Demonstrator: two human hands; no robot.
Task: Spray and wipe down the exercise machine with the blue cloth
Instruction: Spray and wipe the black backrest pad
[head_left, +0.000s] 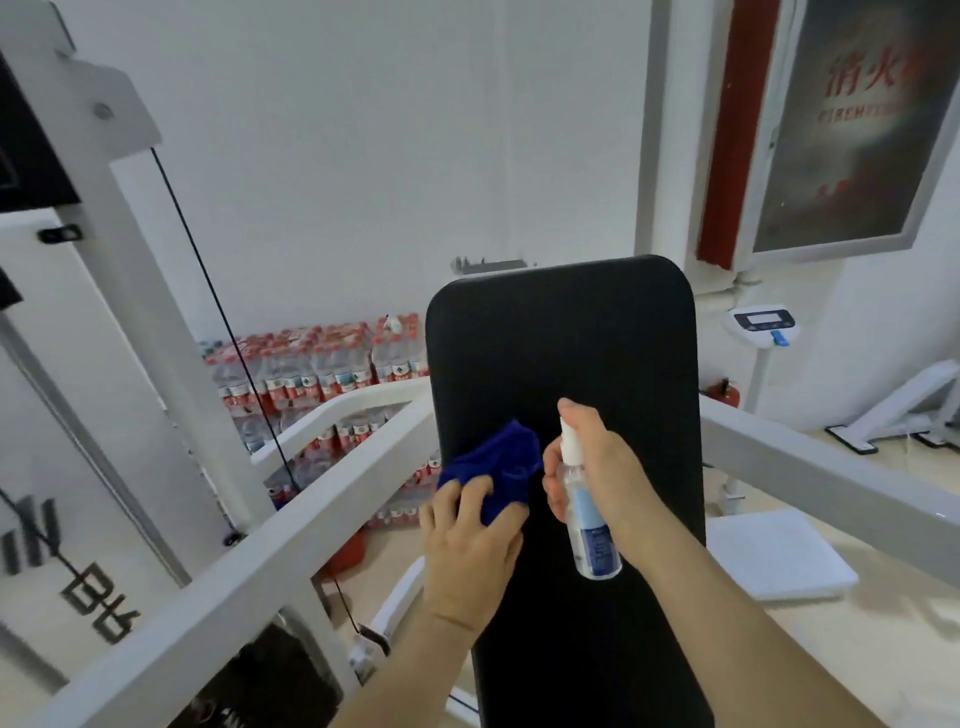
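The exercise machine's long black pad (561, 343) runs up the middle of the view, between white frame bars (291, 545). My left hand (467, 545) presses a crumpled blue cloth (498, 467) against the pad's left side. Just to its right, my right hand (597, 467) grips a clear spray bottle (587, 525) with a white nozzle and a blue label, held upright over the pad with the forefinger on top of the nozzle.
White machine uprights with a black cable (208, 291) stand at the left. Stacked packs of water bottles (322, 369) line the back wall. A white scale stand (763, 327), a red fire extinguisher (724, 395) and a white folded towel (779, 556) are at the right.
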